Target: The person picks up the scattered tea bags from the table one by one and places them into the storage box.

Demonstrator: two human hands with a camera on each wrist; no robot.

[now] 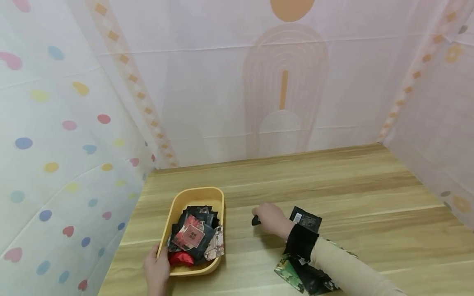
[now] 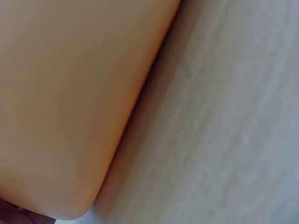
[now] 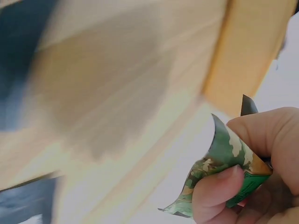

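Note:
At the near-left corner of a yellow plastic tray (image 1: 177,205), my left hand (image 1: 156,266) grips the rim. Sachets lie heaped in the tray, mostly dark, with a red-and-pink sachet (image 1: 191,235) on top. The left wrist view is filled largely by the tray's smooth outer wall (image 2: 79,93). To the right of the tray, my right hand (image 1: 273,220) pinches a bent green camouflage-patterned sachet (image 3: 212,170) between thumb and fingers. From the head view only a dark bit of it shows.
Under and beside the right forearm lie a black sachet (image 1: 306,220) and several green-and-black sachets (image 1: 289,272), partly hidden by the sleeve. The wood-grain tabletop (image 1: 281,181) meets patterned white cloth (image 1: 207,102) at the back and sides.

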